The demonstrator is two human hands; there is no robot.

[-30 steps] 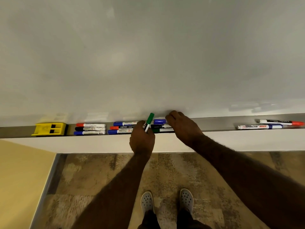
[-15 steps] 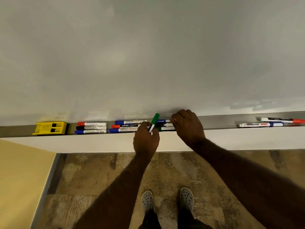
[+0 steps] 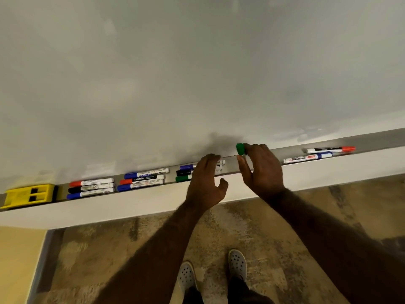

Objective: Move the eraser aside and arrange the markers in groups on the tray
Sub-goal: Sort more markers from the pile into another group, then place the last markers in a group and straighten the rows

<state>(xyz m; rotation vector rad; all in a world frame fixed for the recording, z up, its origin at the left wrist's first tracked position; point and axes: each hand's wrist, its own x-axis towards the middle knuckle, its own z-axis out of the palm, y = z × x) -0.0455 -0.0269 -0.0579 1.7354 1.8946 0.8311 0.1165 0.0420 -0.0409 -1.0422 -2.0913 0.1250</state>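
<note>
I am holding a green marker (image 3: 240, 148) in my right hand (image 3: 262, 170), my fingers curled round its barrel so that only the green cap is showing, just above the tray (image 3: 291, 151) and close against the whiteboard (image 3: 197, 73). My left hand (image 3: 206, 183) is hovering with relaxed, spread fingers over a group of three markers (image 3: 186, 172), blue, black and green, gripping nothing; whether the fingertips are touching them I cannot tell. Left of that group a second group of three (image 3: 143, 179) is lying side by side, then a third group (image 3: 91, 188) of red, black and blue caps. The yellow eraser (image 3: 29, 195) is sitting at the far left end of the tray, just beside that last group. Well apart to the right, a blue-capped marker (image 3: 306, 158) and a red-capped marker (image 3: 331, 149) are lying near each other. Below, my shoes (image 3: 237, 265) are standing on a patterned carpet (image 3: 285, 238).
</note>
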